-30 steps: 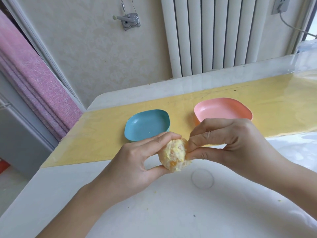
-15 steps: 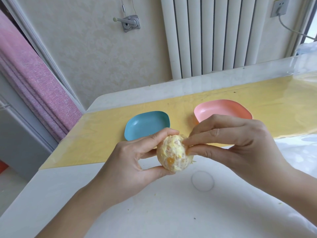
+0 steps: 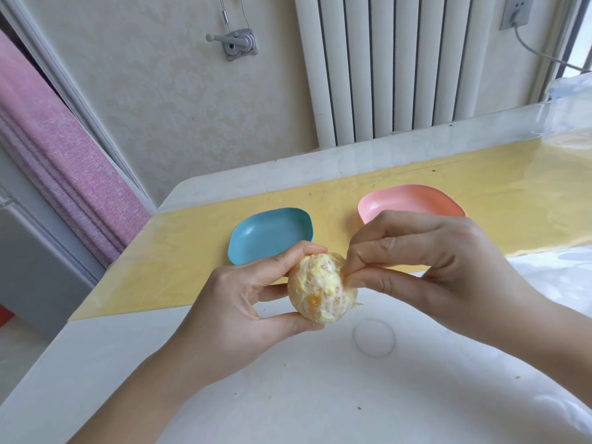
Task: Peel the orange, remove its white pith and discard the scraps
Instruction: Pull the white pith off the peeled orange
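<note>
Left hand [image 3: 237, 302] holds orange [image 3: 322, 288]; right hand [image 3: 429, 254] pinches its pith

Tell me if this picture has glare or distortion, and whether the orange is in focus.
Head view: window light glares on the far right corner of the table. The straight ribs of the radiator lean and fan out, a wide-angle effect. The orange is sharp, in soft daylight with only faint shadows.
</note>
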The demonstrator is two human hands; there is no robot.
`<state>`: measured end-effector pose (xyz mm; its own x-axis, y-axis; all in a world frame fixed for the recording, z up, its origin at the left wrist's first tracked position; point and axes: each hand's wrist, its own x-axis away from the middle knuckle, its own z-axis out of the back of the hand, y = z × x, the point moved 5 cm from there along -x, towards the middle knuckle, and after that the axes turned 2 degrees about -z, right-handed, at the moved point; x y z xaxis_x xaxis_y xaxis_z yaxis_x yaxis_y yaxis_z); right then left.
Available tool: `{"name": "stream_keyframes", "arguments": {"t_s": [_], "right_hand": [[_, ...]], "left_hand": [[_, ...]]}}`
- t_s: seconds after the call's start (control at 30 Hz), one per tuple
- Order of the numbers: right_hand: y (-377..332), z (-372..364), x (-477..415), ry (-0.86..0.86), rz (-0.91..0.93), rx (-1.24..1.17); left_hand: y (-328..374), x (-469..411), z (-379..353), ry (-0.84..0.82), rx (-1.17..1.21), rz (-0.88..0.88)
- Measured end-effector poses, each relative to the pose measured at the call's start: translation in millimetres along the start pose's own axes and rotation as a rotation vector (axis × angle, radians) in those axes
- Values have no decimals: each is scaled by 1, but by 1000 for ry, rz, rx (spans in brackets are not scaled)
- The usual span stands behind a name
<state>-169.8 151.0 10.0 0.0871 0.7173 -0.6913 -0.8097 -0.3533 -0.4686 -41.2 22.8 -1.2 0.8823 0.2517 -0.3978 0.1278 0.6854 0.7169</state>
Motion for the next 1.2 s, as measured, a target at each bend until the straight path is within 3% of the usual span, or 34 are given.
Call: {"name": "stream_keyframes", "arguments": {"t_s": [0.3, 0.5, 0.87, 1.2], "right_hand": [[0, 2, 0, -39, -27, -50], [-3, -5, 2, 21, -79, -224], [-17, -7, 1, 61, 36, 13], [-14, -7, 3, 83, 11, -3]], "left_hand": [[-3, -1, -2, -10, 153, 69], [-4, -4, 4, 20, 295, 76], [2, -3, 5, 19, 198, 76], [-1, -2, 4, 32, 277, 94]]}}
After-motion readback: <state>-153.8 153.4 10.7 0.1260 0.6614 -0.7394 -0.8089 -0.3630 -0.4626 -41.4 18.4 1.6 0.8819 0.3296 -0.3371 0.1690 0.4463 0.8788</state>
